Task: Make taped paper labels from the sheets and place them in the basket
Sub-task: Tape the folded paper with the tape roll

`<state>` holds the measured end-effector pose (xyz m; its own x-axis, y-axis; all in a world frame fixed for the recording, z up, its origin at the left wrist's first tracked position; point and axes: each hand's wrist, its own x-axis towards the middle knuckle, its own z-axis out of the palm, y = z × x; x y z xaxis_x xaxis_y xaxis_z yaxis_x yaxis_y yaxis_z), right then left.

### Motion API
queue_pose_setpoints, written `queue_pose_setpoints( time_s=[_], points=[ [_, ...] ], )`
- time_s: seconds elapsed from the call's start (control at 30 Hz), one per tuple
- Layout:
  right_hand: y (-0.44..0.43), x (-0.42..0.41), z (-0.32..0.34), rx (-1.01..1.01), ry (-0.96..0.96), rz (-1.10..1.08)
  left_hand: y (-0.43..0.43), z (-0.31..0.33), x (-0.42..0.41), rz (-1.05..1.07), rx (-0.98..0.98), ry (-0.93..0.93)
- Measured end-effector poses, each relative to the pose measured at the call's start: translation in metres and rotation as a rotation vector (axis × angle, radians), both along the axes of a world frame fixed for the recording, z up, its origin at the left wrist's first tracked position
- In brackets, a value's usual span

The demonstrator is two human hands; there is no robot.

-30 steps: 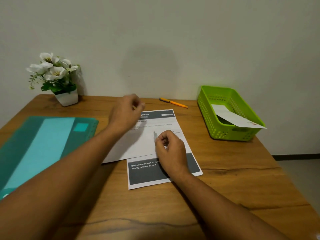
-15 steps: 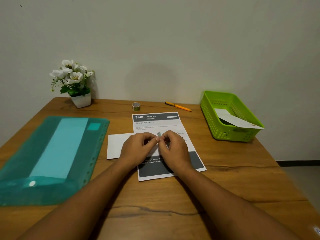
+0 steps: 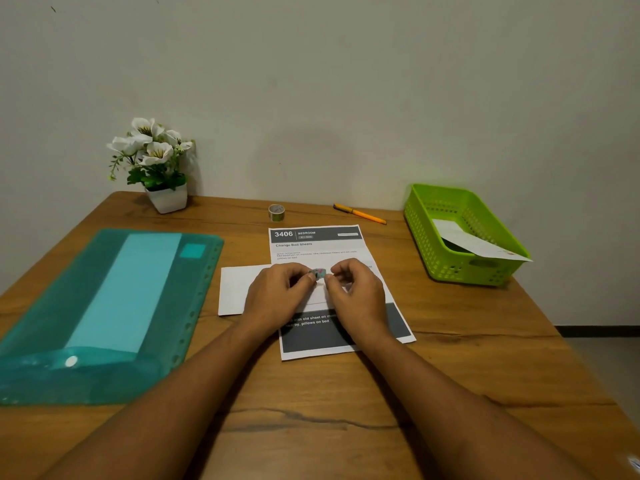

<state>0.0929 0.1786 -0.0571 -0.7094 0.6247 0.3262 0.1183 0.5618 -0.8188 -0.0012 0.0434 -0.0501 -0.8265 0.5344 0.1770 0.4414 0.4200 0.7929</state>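
Note:
A printed sheet [image 3: 318, 244] headed "3406 BEDROOM" lies in the middle of the table. A folded white paper [image 3: 235, 289] lies across it, sticking out to the left. Over that paper my left hand [image 3: 277, 296] and my right hand [image 3: 356, 292] pinch the two ends of a short patterned piece of tape [image 3: 318, 273] between thumb and fingers. The tape roll [image 3: 276, 213] stands behind the sheet. At the right, a green basket [image 3: 429, 237] holds one folded white paper [image 3: 471, 242] that leans over its rim.
A teal plastic folder [image 3: 104, 306] covers the table's left side. A white pot of white flowers [image 3: 156, 168] stands at the back left by the wall. An orange pen [image 3: 360, 213] lies behind the sheet. The table's right edge drops to the floor.
My left hand came back from the far side of the table to meet my right hand over the folded paper. The tape piece is now stretched between both hands.

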Motion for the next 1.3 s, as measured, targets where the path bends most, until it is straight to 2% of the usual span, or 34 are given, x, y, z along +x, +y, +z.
queue_pose_setpoints(
  time_s=[0.3,0.5,0.67,0.8,1.0,1.13,1.2,1.3],
  points=[
    [0.002,-0.001,-0.001,-0.005,0.001,0.025,0.001,-0.001,0.000,-0.002,-0.028,0.059],
    [0.006,-0.002,-0.003,-0.132,0.044,-0.040,0.002,0.001,0.001,0.024,0.021,0.131],
    [0.008,-0.002,-0.003,-0.185,0.096,-0.059,0.017,0.006,-0.004,-0.022,-0.128,0.413],
    [0.011,-0.002,-0.002,-0.291,0.114,-0.073,0.025,-0.003,-0.009,-0.066,-0.281,0.421],
    [0.050,-0.009,0.017,-0.473,-0.091,-0.075,0.026,-0.003,-0.009,-0.084,-0.332,0.460],
    [0.075,-0.018,0.028,-0.389,-0.328,0.035,0.026,-0.006,-0.010,-0.100,-0.325,0.463],
    [0.080,-0.025,0.025,-0.391,-0.386,0.085,0.026,-0.006,-0.010,-0.106,-0.320,0.473],
    [0.083,-0.034,0.024,-0.288,-0.438,0.121,0.026,-0.007,-0.010,-0.115,-0.324,0.487]
  ],
)
